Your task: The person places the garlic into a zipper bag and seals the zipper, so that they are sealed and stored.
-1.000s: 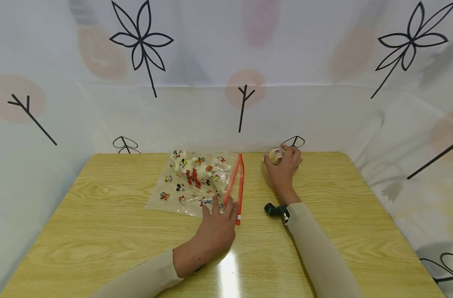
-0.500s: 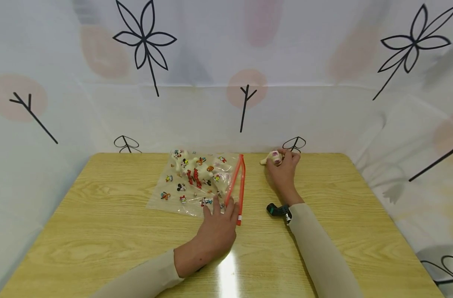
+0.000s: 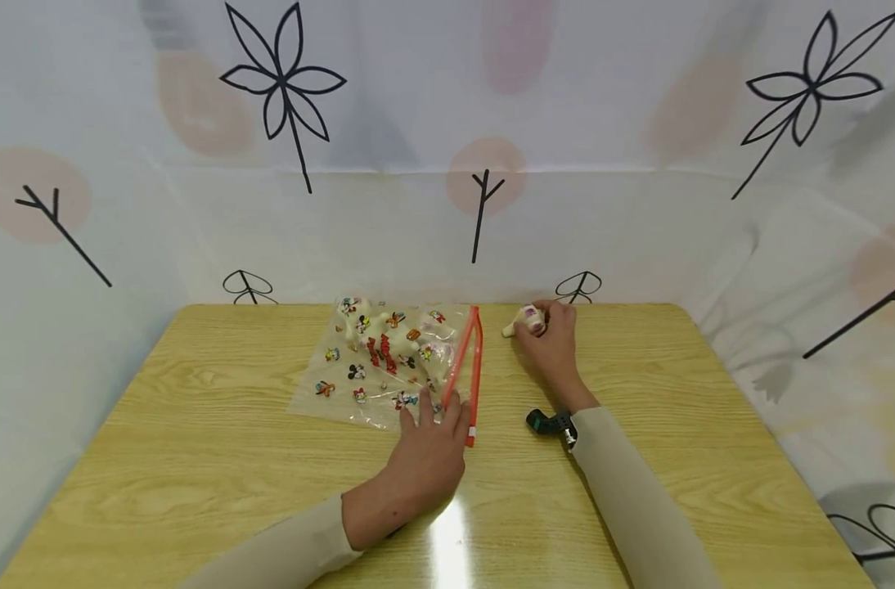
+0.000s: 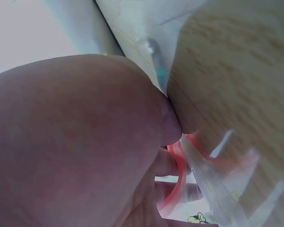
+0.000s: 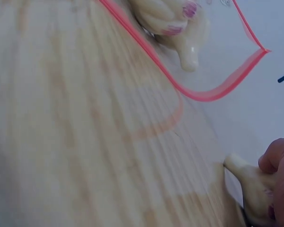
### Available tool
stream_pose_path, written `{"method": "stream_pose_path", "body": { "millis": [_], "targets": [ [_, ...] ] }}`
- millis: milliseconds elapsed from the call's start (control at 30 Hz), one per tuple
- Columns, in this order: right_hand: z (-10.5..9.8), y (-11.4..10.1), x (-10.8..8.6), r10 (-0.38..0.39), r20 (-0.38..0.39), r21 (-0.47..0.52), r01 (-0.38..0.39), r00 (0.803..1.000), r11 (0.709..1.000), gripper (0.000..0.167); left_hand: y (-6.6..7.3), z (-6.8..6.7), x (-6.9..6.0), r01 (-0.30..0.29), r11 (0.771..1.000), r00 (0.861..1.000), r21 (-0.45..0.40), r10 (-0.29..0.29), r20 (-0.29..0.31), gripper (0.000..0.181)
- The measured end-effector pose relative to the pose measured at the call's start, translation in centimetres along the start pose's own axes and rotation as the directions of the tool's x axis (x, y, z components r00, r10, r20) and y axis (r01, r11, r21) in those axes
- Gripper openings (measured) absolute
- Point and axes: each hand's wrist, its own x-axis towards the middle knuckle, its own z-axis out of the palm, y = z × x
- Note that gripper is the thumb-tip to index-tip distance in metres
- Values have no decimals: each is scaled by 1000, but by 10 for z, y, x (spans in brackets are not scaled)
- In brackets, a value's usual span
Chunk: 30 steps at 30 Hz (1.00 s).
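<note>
A clear zip bag with cartoon prints and a red zip edge lies on the table, cream-coloured objects inside it. My left hand rests with spread fingers on the bag's near right corner. To the right of the bag, my right hand grips a small cream figure with purple marks, near the table's back edge. In the right wrist view the figure shows a narrow end beyond my fingertips, and another cream object lies inside the red zip edge.
The wooden table meets a white patterned cloth at the back and sides. A dark device is strapped at my right wrist.
My right hand has closed on the cream figure and moved slightly left and nearer with it. The left hand and the bag have stayed in place.
</note>
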Motion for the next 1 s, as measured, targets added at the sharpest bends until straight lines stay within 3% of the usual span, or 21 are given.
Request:
{"method": "stream_pose_path", "body": {
  "millis": [333,600,833,1000],
  "targets": [
    [1,-6,-9,-32,55,21,31,998,999,41,0,0,0,-2,1000,1000,17,2,15,67],
    [-2,-7,-12,-77,119,-45,83,990,996,46,1,-3,0,-7,1000,1000,12,7,14,66],
    [-3,-10,-22,-162,281,-36,179,946,983,46,1,-4,0,-11,1000,1000,16,11,-2,66],
    [-1,-15,-32,-233,327,-40,260,916,965,48,-1,-3,-1,-14,1000,1000,15,14,-6,67]
  ]
}}
